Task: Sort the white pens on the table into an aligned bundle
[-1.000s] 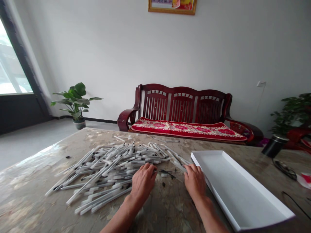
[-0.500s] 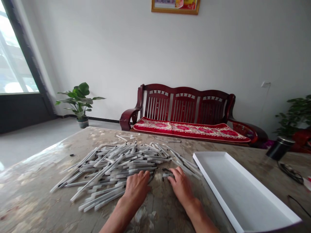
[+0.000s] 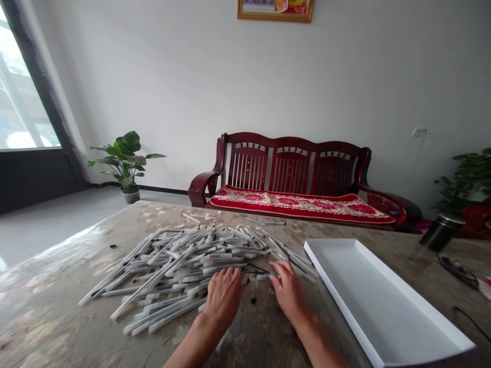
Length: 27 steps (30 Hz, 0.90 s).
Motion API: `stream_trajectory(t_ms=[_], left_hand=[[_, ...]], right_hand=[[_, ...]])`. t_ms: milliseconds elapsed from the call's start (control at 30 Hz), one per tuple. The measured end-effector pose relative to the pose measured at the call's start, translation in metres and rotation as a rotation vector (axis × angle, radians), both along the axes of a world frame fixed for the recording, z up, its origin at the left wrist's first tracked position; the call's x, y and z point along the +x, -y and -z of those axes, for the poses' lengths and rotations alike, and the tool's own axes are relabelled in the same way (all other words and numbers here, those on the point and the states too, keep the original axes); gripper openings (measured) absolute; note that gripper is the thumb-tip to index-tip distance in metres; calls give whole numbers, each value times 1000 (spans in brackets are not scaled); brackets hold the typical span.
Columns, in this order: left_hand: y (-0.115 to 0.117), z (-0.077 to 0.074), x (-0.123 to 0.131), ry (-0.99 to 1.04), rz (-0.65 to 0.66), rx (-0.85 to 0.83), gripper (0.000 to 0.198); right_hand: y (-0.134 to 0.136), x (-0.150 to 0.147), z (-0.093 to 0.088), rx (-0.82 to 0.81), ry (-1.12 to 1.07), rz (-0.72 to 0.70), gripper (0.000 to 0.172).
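Observation:
A large heap of slim whitish pens (image 3: 180, 260), many with black ends, lies on the table. At its near right edge is my left hand (image 3: 225, 294), back up with fingers curled down. A pen's dark tip (image 3: 245, 281) sticks out on its right side; the grip itself is hidden beneath the hand. My right hand (image 3: 288, 290) is to the right, fingers bent but apart, beside a short pale piece (image 3: 263, 277) on the table. A thin dark stick (image 3: 258, 267) shows between the hands. Nearer me lies a small black piece (image 3: 253, 300), possibly a cap.
A shallow white box (image 3: 368, 286) lies right of my right hand. Farther right are a black cylinder (image 3: 441, 234) and a dark cable (image 3: 458, 273). The patterned table (image 3: 69, 286) ends before a red wooden bench (image 3: 289, 174). A small black bit (image 3: 112, 246) lies left of the heap.
My left hand has shifted slightly right, the dark tip moving with it. My right hand's fingers have come away from a dark piece. A small black piece now shows on the table between my hands.

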<state>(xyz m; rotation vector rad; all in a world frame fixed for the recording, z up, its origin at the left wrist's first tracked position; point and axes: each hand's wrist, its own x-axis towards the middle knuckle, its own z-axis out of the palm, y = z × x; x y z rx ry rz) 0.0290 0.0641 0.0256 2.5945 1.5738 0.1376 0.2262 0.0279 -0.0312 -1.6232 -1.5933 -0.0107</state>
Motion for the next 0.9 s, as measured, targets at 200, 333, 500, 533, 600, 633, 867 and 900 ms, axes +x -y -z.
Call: stream_trajectory(t_ms=[200, 333, 500, 533, 600, 633, 867, 900], left_hand=[[-1, 6, 7, 90, 105, 34, 24], [-2, 14, 11, 200, 198, 98, 18], [-3, 18, 16, 299, 265, 92, 16], [-3, 17, 16, 314, 256, 78, 17], [-5, 17, 16, 342, 218, 51, 22], [-6, 17, 16, 353, 196, 40, 27], [-10, 22, 10, 399, 138, 91, 38], [-9, 22, 10, 445, 133, 123, 34]], right_hand=[[10, -4, -8, 5, -94, -90, 26], [14, -12, -16, -95, -119, -139, 27], [11, -14, -18, -210, -194, -147, 23], [10, -14, -17, -207, -222, -143, 22], [8, -10, -14, -168, -277, -105, 25], [6, -6, -12, -138, -302, -66, 27], [3, 23, -9, -24, -475, 235, 36], [4, 24, -11, -17, -517, 243, 38]])
